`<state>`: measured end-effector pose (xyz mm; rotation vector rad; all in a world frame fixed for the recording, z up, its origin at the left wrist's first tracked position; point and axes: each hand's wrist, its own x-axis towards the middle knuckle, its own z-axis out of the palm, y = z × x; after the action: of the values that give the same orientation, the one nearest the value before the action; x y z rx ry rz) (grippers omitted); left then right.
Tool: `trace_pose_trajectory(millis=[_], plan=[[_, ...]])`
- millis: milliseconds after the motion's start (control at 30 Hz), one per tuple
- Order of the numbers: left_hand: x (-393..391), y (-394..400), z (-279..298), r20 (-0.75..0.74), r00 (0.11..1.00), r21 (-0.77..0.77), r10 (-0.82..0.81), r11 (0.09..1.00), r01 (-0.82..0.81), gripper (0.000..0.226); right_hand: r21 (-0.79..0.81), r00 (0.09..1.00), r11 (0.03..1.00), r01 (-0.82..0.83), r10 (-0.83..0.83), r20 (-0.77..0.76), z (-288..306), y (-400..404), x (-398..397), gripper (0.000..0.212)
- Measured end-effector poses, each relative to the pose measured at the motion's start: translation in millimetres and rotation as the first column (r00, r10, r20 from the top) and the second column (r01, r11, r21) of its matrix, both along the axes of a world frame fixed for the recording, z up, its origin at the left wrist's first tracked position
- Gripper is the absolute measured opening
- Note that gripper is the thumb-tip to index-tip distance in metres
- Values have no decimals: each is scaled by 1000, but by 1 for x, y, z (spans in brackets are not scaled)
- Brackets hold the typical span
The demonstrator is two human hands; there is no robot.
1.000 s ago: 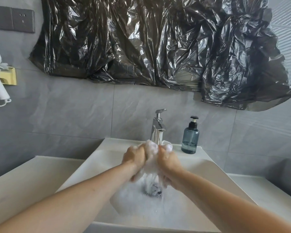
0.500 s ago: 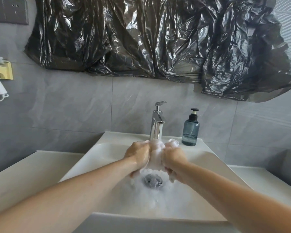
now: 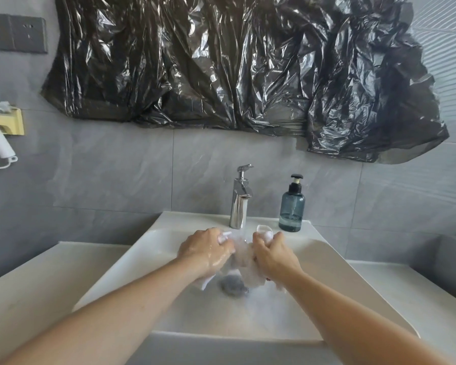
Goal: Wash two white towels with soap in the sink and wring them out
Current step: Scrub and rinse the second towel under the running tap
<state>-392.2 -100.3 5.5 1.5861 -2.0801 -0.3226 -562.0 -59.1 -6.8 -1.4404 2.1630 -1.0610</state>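
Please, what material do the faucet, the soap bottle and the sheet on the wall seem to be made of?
Faucet: probably chrome-plated metal, mirror-bright with sharp reflections.
Soap bottle: translucent blue-grey plastic or glass, cannot tell which; liquid shows through it, and the pump is black.
Sheet: thin black plastic film, glossy and much crinkled.

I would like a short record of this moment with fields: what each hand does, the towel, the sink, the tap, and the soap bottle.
left hand: left hand grips one end of the white towel
right hand: right hand grips the other end
towel: wet, soapy, bunched between the hands, over the basin
sink: white sink, foamy water around the drain
tap: chrome tap behind the hands; flow cannot be told
soap bottle: blue-grey pump bottle, upright on the rim, right of the tap
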Motion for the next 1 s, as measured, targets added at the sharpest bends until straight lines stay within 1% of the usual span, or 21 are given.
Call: trace_pose_trajectory(millis=[67, 133, 233, 300, 367, 400, 433, 467, 533, 567, 633, 667, 700, 733, 800, 833, 867, 900, 933, 967, 1000], plan=[[5, -1, 1, 114, 993, -11, -4, 1000, 5, 31, 14, 998, 1000, 1, 0, -60, 0, 4, -5, 59], [11, -3, -2, 197, 980, -31, -19, 999, 26, 38, 43, 986, 999, -2, 9, -168, 0, 6, -8, 60], [16, -3, -18, 302, 952, -20, -53, 998, 62, 35, 120, 954, 991, -59, 91, -285, 0, 6, -7, 63], [17, -3, -24, 324, 939, 38, -114, 994, 107, 44, 210, 916, 970, -119, 189, -353, -4, 2, -5, 78], [17, -4, -25, 326, 930, 76, -171, 985, 155, 56, 293, 854, 944, -151, 274, -442, -8, -3, -5, 106], [17, -4, -25, 334, 922, 86, -194, 981, 175, 62, 330, 832, 931, -156, 304, -463, -10, -5, -7, 117], [17, -4, -26, 337, 919, 99, -205, 978, 182, 66, 375, 815, 914, -154, 332, -476, -11, -4, -8, 121], [17, -4, -28, 330, 921, 115, -206, 977, 178, 69, 398, 795, 904, -156, 354, -493, -12, -4, -11, 116], [17, -4, -30, 329, 926, 108, -186, 981, 159, 66, 380, 745, 911, -161, 365, -559, -14, -5, -16, 93], [17, -5, -31, 332, 928, 69, -169, 986, 154, 58, 357, 724, 919, -166, 359, -589, -13, -4, -16, 80], [17, -5, -29, 312, 943, -77, -113, 987, 143, 27, 289, 727, 939, -188, 330, -602, -8, -2, -14, 51], [19, -3, -27, 291, 953, -140, -88, 981, 134, 15, 240, 748, 953, -185, 295, -594, -5, 0, -11, 37], [21, -3, -24, 269, 961, -186, -64, 975, 117, 13, 183, 782, 967, -180, 253, -569, -2, 3, -8, 26], [22, -3, -22, 254, 966, -220, -44, 970, 102, 14, 116, 820, 978, -172, 207, -534, 1, 5, -7, 27], [25, -5, -17, 202, 979, -299, -4, 952, 66, 16, 0, 882, 990, -141, 126, -454, 8, 9, -6, 37], [26, -6, -14, 164, 986, -340, 11, 939, 46, 18, -43, 902, 990, -132, 102, -419, 10, 9, -6, 41], [28, -7, -13, 108, 993, -375, 39, 927, 5, 14, -85, 914, 989, -123, 80, -398, 11, 9, -6, 45], [30, -7, -11, 59, 996, -375, 66, 926, -39, 5, -112, 918, 987, -112, 59, -393, 11, 8, -7, 50], [32, -8, -9, 20, 994, -347, 108, 933, -94, 9, -127, 906, 986, -107, 44, -421, 10, 8, -6, 53], [35, -9, -9, 17, 990, -299, 142, 945, -130, 17, -125, 881, 985, -116, 44, -471, 10, 8, -4, 53], [38, -10, -10, 49, 988, -247, 149, 960, -133, 23, -107, 847, 985, -134, 58, -528, 8, 7, -2, 50]])
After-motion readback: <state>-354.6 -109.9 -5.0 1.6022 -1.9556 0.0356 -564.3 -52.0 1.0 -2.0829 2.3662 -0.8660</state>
